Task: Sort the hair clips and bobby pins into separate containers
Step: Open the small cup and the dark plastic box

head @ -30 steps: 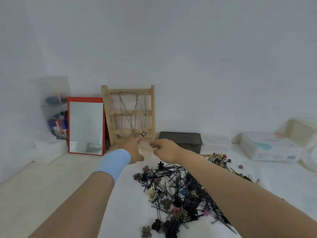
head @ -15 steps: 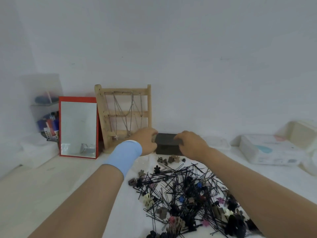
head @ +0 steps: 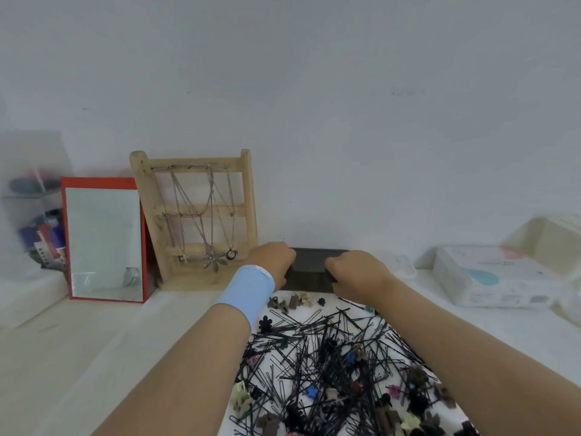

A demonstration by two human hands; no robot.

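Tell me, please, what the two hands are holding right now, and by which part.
Both grip the dark box against the wall: left hand on its left end, right hand on its right end, near the top edge.

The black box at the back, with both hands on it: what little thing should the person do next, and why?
Probably draw the black box toward the pile of pins and clips and open it. The left hand and the right hand both grip its ends, it sits back against the wall, and nothing has been sorted into it yet.
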